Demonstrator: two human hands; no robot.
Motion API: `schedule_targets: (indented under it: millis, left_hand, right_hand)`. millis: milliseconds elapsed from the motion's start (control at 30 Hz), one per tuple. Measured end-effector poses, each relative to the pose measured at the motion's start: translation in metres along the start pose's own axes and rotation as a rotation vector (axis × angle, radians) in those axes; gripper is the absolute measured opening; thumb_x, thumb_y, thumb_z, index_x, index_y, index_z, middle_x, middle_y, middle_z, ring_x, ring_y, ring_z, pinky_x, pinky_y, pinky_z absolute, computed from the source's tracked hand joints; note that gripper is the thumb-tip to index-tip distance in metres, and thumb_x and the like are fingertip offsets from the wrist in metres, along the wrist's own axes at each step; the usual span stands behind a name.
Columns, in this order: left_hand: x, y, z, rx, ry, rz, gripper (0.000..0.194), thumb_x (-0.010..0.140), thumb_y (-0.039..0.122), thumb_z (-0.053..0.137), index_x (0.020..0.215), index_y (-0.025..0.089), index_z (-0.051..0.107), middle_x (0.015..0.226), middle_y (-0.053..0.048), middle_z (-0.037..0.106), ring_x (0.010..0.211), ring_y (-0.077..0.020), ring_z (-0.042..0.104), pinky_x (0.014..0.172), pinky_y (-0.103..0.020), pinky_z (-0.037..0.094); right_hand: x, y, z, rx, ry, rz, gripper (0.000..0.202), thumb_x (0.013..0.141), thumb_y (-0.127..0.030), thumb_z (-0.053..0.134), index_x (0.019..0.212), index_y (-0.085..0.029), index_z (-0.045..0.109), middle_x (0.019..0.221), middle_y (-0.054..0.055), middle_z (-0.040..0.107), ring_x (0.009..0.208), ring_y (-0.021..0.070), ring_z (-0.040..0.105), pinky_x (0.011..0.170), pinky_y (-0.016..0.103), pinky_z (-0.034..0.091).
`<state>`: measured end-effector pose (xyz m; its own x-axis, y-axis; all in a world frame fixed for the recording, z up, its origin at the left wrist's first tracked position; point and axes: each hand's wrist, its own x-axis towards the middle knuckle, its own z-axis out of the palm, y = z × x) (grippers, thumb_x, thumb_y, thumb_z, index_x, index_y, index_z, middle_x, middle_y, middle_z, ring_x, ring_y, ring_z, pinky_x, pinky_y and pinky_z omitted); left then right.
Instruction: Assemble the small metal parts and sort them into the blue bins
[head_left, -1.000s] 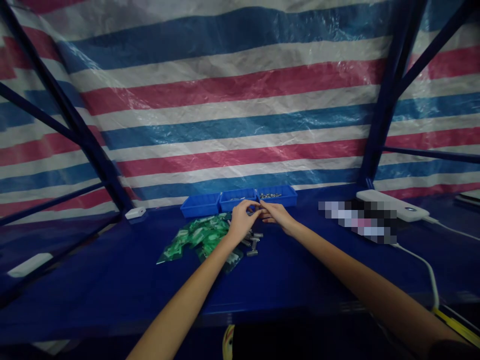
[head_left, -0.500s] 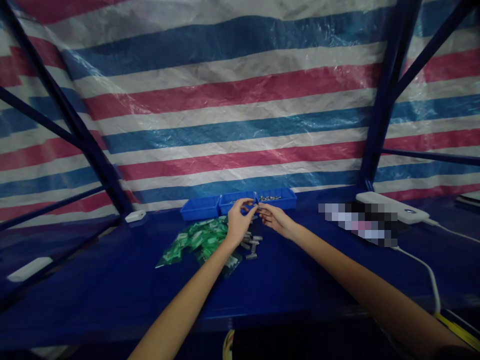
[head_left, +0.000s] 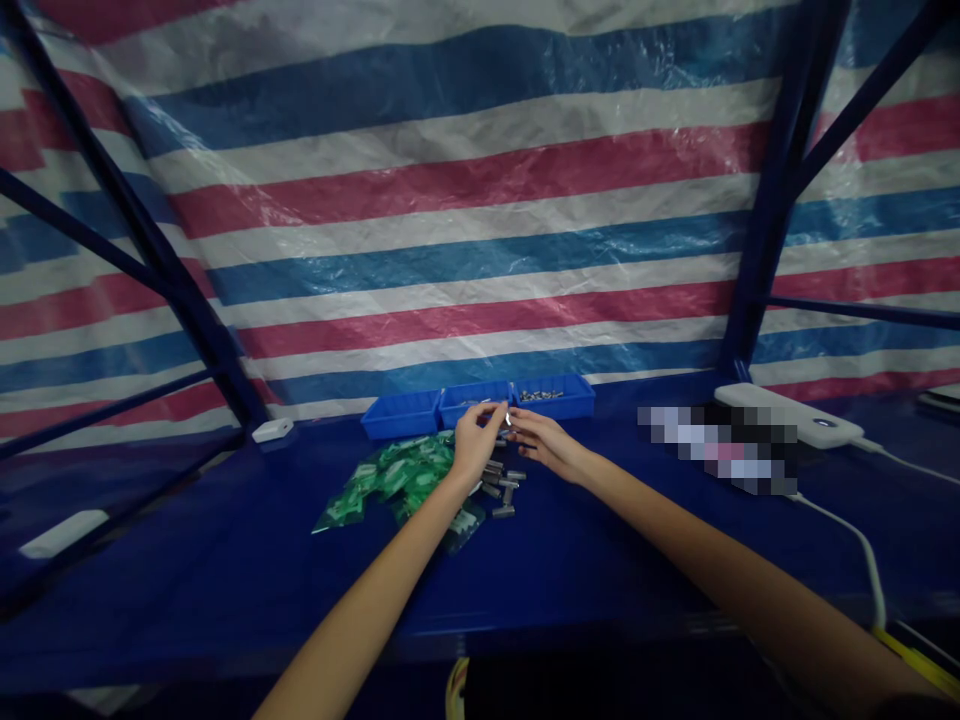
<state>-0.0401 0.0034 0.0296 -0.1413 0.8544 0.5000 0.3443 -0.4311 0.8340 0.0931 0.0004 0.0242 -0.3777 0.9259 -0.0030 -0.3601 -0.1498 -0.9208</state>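
Between the fingertips of both hands is a small shiny metal piece [head_left: 508,419], too small to name more exactly. My left hand [head_left: 474,445] pinches it from the left, thumb and forefinger together. From the right, my right hand [head_left: 553,444] has its fingertips closed against the same piece. Just below the hands, several short silvery metal cylinders [head_left: 504,511] lie loose on the blue table [head_left: 570,570]. A heap of small clear bags with green contents [head_left: 397,470] spreads left of my left hand, partly hidden by it.
Three blue bins stand in a row behind the hands: a left bin [head_left: 401,415], a middle bin [head_left: 450,408] and a right bin [head_left: 577,402] with small metal parts. A white power bank [head_left: 787,415], a blurred-out object [head_left: 716,450] and a white cable [head_left: 851,530] lie right.
The metal piece has turned and now shows a bright face between my fingertips. My right fingers have shifted slightly lower and curl a little differently. The bins and bags stay put.
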Motion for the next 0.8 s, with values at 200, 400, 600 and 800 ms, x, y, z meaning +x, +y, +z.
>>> schedule_targets:
  millis: [200, 400, 600, 800]
  left_hand:
    - [-0.002, 0.001, 0.002, -0.005, 0.017, 0.003, 0.033, 0.075, 0.047, 0.055, 0.08, 0.014, 0.063, 0.08, -0.004, 0.065, 0.075, -0.0137, 0.057, 0.072, -0.025, 0.044]
    - [-0.005, 0.002, 0.005, 0.096, -0.089, 0.014, 0.037, 0.078, 0.05, 0.05, 0.074, 0.015, 0.061, 0.073, -0.002, 0.062, 0.069, -0.0125, 0.054, 0.066, -0.023, 0.042]
    - [-0.012, 0.004, 0.0, 0.61, -0.221, 0.168, 0.033, 0.084, 0.046, 0.044, 0.081, 0.017, 0.06, 0.083, -0.004, 0.059, 0.083, -0.0183, 0.053, 0.079, -0.032, 0.039]
    - [-0.019, 0.001, -0.007, 1.058, -0.338, 0.172, 0.028, 0.077, 0.038, 0.058, 0.092, 0.015, 0.06, 0.102, -0.013, 0.056, 0.102, -0.0302, 0.049, 0.087, -0.044, 0.035]
  right_hand:
    - [0.002, 0.0, -0.003, 0.044, 0.027, -0.066, 0.022, 0.073, -0.027, 0.065, 0.095, -0.023, 0.068, 0.09, 0.002, 0.068, 0.068, 0.0087, 0.057, 0.058, 0.018, 0.042]
    - [0.004, 0.001, -0.003, 0.072, 0.134, -0.111, 0.02, 0.067, -0.036, 0.07, 0.076, -0.019, 0.07, 0.074, 0.002, 0.065, 0.059, 0.0081, 0.052, 0.056, 0.02, 0.04]
    - [0.011, 0.005, -0.012, -0.063, 0.21, -0.161, 0.031, 0.063, -0.043, 0.07, 0.083, -0.019, 0.071, 0.063, -0.002, 0.057, 0.055, 0.007, 0.047, 0.053, 0.019, 0.038]
    - [0.017, 0.006, -0.02, -0.097, 0.272, -0.15, 0.024, 0.063, -0.037, 0.07, 0.08, -0.02, 0.071, 0.071, -0.001, 0.063, 0.056, 0.0066, 0.049, 0.052, 0.018, 0.039]
